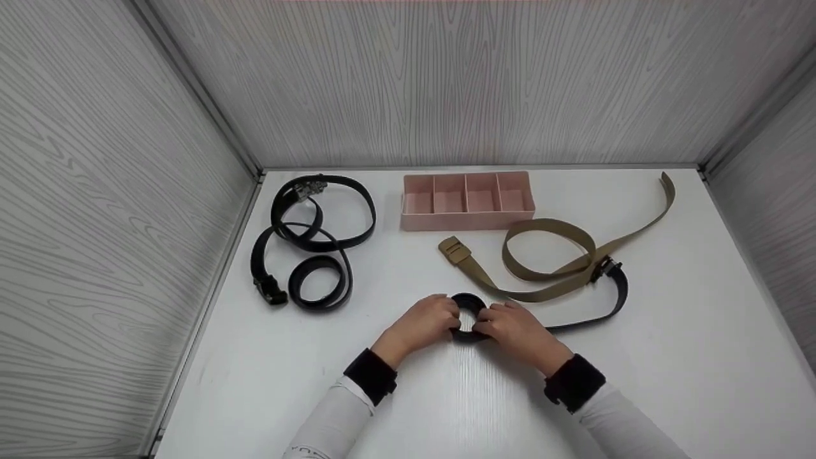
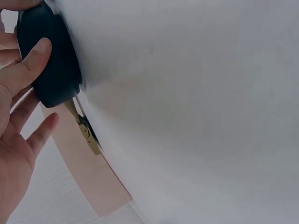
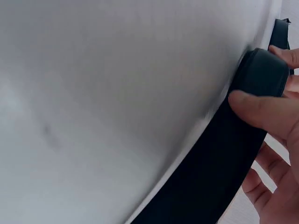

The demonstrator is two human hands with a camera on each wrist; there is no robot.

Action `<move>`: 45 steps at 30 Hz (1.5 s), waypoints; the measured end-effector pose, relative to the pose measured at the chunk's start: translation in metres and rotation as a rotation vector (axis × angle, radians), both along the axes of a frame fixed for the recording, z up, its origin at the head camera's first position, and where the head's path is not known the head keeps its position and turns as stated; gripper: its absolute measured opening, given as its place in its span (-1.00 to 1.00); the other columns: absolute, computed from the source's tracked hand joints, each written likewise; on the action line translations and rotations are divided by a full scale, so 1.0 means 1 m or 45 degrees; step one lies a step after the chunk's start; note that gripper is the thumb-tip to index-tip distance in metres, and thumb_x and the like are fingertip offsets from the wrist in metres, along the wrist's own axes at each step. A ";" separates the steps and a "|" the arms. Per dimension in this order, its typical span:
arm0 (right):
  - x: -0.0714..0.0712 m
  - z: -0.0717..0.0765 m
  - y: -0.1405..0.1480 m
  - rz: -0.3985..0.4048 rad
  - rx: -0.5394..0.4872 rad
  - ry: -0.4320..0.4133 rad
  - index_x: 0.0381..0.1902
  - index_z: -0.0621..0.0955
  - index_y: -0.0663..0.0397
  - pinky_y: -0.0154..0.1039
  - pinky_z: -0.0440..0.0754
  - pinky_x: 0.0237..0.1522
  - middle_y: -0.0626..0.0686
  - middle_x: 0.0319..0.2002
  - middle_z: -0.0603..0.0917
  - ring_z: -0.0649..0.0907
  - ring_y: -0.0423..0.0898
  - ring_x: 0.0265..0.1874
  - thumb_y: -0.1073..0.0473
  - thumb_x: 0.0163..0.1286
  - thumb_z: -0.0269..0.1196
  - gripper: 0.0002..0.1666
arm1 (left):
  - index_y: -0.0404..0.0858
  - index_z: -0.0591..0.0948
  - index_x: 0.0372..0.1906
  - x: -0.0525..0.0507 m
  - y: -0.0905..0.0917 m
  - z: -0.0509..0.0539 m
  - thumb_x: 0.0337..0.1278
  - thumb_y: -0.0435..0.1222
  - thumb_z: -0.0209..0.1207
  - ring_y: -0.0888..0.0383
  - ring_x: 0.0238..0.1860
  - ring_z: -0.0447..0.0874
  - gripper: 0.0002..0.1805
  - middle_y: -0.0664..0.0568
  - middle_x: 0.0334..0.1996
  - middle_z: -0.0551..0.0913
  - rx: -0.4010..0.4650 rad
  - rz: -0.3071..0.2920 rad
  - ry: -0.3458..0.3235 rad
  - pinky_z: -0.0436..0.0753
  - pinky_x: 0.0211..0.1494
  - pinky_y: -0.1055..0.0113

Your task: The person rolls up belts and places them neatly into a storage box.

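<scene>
**Black belt (image 1: 470, 299) partly in a coil, its long end not yet wound**

The work in hand looks to be the rolling of this belt, and I judge that it is somewhere in its middle. What is done is the small round coil (image 2: 51, 70), standing on its edge between the two hands, near the front of the white table (image 1: 421, 408). What is left is the end that runs out from the right hand (image 1: 519, 331) and bends up to a metal buckle (image 1: 605, 269), which lies against the tan belt (image 1: 535, 297).

Both grips are narrow. The left hand (image 1: 428, 324) pinches the coil, with its thumb on the outer face and other fingers behind. The right hand holds the opposite side, its thumb pressing where the strap meets the coil. Whether the coil touches the table I cannot tell.

Of the others, the tan belt lies in a loose loop in front of the pink box (image 1: 468, 222). On the left lie more black straps (image 1: 347, 243), overlapping; one part makes a round roll (image 1: 294, 284), while the rest is loosely looped.
</scene>
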State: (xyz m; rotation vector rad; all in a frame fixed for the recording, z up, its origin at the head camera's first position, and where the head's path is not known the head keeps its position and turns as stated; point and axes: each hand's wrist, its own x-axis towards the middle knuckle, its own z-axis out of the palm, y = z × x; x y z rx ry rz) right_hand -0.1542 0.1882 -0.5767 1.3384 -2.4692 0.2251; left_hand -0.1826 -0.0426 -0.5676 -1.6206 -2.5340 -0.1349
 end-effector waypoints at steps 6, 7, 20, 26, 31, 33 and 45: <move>-0.003 -0.002 -0.011 -0.009 -0.101 0.043 -0.59 0.70 -0.09 -0.16 0.31 -0.47 -0.06 -0.62 0.54 0.53 -0.08 -0.63 0.38 -0.19 0.42 -0.77 | -0.22 0.72 -0.39 0.007 0.000 -0.002 0.05 -0.48 0.24 0.12 -0.15 0.62 -0.88 0.05 -0.26 0.63 0.014 0.064 0.002 0.53 0.10 0.27; -0.002 -0.002 -0.013 -0.022 -0.113 0.027 -0.59 0.71 -0.09 -0.16 0.31 -0.47 -0.06 -0.62 0.55 0.54 -0.08 -0.63 0.37 -0.19 0.44 -0.77 | -0.22 0.70 -0.40 0.009 0.001 -0.002 0.02 -0.48 0.25 0.12 -0.19 0.61 -0.89 0.06 -0.28 0.62 0.023 0.075 0.002 0.54 0.04 0.29; 0.002 -0.002 0.007 -0.012 -0.326 -0.327 -0.16 0.59 0.13 -0.24 0.52 -0.37 0.07 -0.20 0.39 0.49 -0.12 -0.37 0.50 0.06 0.42 -0.60 | -0.21 0.72 -0.34 0.011 0.001 -0.005 0.10 -0.21 0.36 0.17 -0.20 0.63 -0.86 0.06 -0.25 0.65 0.118 0.150 -0.235 0.58 -0.13 0.36; 0.001 0.000 0.024 -0.080 -0.309 -0.422 -0.04 0.61 0.10 -0.27 0.50 -0.42 0.04 -0.25 0.36 0.46 -0.18 -0.44 0.45 0.00 0.49 -0.47 | -0.21 0.71 -0.32 0.007 0.002 -0.004 0.12 -0.21 0.35 0.16 -0.17 0.63 -0.85 0.04 -0.23 0.65 0.106 0.127 -0.299 0.56 -0.05 0.37; -0.002 -0.001 0.023 -0.056 -0.221 -0.362 0.02 0.68 0.06 -0.27 0.48 -0.43 0.08 -0.24 0.39 0.44 -0.14 -0.42 0.42 -0.01 0.50 -0.44 | -0.24 0.73 -0.32 0.004 0.003 -0.002 0.05 -0.25 0.39 0.14 -0.15 0.62 -0.85 0.01 -0.22 0.66 0.078 0.039 -0.306 0.54 -0.03 0.40; -0.003 -0.002 0.021 -0.026 -0.198 -0.303 -0.09 0.72 0.06 -0.26 0.49 -0.43 0.12 -0.23 0.43 0.46 -0.12 -0.41 0.42 -0.01 0.50 -0.53 | -0.24 0.73 -0.33 0.002 0.004 -0.001 0.02 -0.27 0.40 0.14 -0.15 0.62 -0.87 0.00 -0.22 0.66 0.066 -0.001 -0.287 0.54 -0.02 0.41; -0.001 -0.004 0.005 -0.040 -0.131 -0.067 -0.48 0.72 -0.01 -0.13 0.45 -0.43 0.06 -0.26 0.54 0.55 -0.04 -0.39 0.31 -0.02 0.42 -0.88 | -0.22 0.74 -0.31 0.001 -0.001 -0.004 -0.01 -0.36 0.38 0.07 0.22 0.50 -0.89 0.08 -0.17 0.71 0.111 -0.066 -0.129 0.03 0.48 0.19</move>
